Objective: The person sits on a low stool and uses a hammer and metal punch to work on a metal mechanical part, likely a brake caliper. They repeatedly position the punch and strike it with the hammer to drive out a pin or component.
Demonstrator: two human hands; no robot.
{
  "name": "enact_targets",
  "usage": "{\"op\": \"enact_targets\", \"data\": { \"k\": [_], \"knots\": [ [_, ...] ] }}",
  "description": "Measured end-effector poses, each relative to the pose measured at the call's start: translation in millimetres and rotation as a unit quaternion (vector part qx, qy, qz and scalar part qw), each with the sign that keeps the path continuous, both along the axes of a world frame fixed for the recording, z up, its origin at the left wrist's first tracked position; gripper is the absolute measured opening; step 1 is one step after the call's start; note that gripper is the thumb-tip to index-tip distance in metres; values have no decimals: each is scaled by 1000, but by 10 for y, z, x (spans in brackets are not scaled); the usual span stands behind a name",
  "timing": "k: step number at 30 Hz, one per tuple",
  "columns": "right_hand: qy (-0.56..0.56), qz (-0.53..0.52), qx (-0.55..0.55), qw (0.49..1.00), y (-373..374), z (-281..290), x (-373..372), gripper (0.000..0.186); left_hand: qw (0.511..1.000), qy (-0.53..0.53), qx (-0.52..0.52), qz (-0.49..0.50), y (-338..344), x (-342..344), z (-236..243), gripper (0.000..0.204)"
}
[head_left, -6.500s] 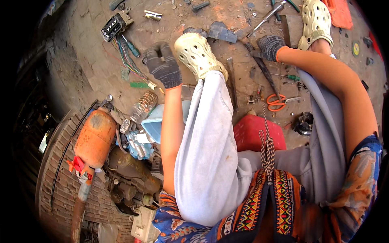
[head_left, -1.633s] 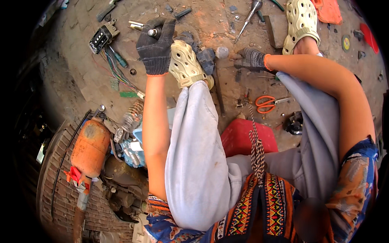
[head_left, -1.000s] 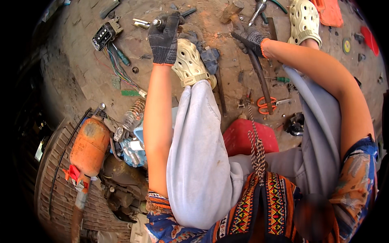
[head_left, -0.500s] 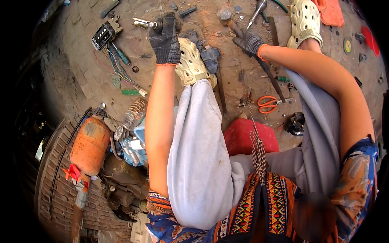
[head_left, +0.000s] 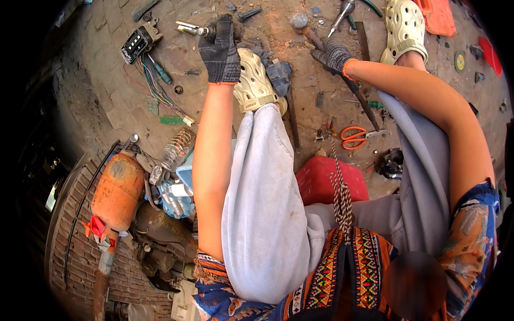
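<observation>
My left hand (head_left: 219, 48), in a dark knit glove with an orange cuff, is closed on a small shiny metal part (head_left: 203, 32) just beyond the left cream clog (head_left: 249, 85), beside another bright metal piece (head_left: 186, 27). My right hand (head_left: 332, 56), gloved likewise, grips a hammer with a long dark handle (head_left: 362, 104); its round head (head_left: 299, 21) points away from me over the dirty floor. Dark broken pieces (head_left: 278, 76) lie by the left clog. A screwdriver (head_left: 338, 17) is near the hammer head.
Around me lie a connector with wires (head_left: 138, 44), orange scissors (head_left: 353, 138), a red container (head_left: 316, 179), a flat dark block (head_left: 364, 38) and orange plastic (head_left: 436, 15). At left are a coil spring (head_left: 176, 147), a blue tub (head_left: 184, 174) and a rusty orange cylinder (head_left: 118, 190).
My left hand has moved forward from beside the clog and closed on the metal part. The hammer head has swung from near the left foot to farther away from me.
</observation>
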State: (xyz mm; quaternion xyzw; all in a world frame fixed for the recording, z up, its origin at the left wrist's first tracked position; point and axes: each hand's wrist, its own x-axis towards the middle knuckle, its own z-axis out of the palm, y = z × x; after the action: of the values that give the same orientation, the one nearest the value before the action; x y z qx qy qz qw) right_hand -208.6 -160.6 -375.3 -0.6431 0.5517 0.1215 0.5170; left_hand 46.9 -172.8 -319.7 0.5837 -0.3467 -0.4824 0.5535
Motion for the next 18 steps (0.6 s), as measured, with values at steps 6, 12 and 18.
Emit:
{"op": "enact_targets", "data": {
  "k": [6,12,18],
  "knots": [
    [-1,-1,-22,1000,38,-168,-28,54,996,-89,-11,-28,0,-96,148,17],
    [15,-2,-22,1000,33,-193,-28,55,999,-40,-15,-17,-21,-77,154,18],
    [7,8,-27,1000,41,-129,-40,57,997,-71,0,-15,9,-51,135,19]
  ]
}}
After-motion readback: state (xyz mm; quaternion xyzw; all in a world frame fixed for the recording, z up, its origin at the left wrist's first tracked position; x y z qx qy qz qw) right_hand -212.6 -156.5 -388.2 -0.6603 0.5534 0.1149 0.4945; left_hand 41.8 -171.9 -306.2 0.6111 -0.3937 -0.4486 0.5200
